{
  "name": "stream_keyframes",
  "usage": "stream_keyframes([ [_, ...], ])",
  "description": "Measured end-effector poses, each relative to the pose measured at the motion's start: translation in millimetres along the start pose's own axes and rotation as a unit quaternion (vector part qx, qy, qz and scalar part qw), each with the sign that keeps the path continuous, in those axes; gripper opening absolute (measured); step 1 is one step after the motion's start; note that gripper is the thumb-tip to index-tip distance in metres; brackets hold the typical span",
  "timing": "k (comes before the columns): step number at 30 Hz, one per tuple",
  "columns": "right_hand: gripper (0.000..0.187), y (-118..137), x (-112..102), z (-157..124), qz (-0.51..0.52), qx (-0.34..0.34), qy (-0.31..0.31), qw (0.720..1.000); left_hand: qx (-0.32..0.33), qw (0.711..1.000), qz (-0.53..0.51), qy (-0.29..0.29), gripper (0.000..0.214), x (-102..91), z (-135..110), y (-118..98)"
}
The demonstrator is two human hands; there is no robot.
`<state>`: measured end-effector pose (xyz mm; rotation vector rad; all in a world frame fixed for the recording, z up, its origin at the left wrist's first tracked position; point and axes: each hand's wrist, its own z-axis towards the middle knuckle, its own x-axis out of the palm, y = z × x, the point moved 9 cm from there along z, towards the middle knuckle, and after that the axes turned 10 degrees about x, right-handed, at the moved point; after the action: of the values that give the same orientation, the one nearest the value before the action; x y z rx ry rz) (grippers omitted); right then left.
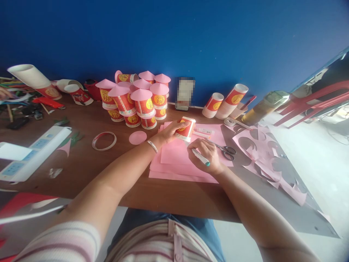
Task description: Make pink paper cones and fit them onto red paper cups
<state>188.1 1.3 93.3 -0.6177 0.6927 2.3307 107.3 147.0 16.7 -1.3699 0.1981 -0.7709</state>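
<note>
My left hand [171, 133] is wrapped round a red paper cup [187, 129] with a gold emblem, tilted above a stack of pink paper sheets [174, 160]. A white marker [201, 157] with a green end is gripped in my right hand [205, 154], close below the cup. The marker's far end is hidden by the fingers. Grey-handled scissors [228, 152] lie on the paper just right of that hand. Behind the hands lies a white tube-shaped item [205, 131]. A pink paper circle [137, 137] rests on the table left of the sheets.
Several red cups with pink cone tops [141, 95] stand at the back. Stacked cups [233, 100] and a yellowish bottle [264, 107] are at back right, near pink paper scraps [261, 156]. A phone [184, 94] leans on the wall; a tape roll [104, 141] and power strip [32, 153] lie left.
</note>
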Motion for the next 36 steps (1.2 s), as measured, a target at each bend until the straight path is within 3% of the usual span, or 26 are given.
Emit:
stream_keyframes([
  [14, 0.02, -7, -2, 4, 0.03, 0.051, 0.015, 0.998, -0.018, 0.998, -0.056, -0.025, 0.049, 1.7, 1, 2],
  [21, 0.02, -6, -9, 3, -0.02, 0.028, -0.047, 0.998, -0.028, 0.998, -0.058, -0.013, 0.055, 4.6, 1, 1],
  [30, 0.02, -7, -3, 2, -0.007, 0.033, -0.016, 0.999, -0.024, 0.998, -0.056, -0.012, 0.05, -0.1, 4, 8],
  [36, 0.02, -5, -1, 4, 0.03, 0.04, 0.013, 0.999, -0.024, 0.998, -0.066, 0.007, 0.06, 2.4, 3, 7],
])
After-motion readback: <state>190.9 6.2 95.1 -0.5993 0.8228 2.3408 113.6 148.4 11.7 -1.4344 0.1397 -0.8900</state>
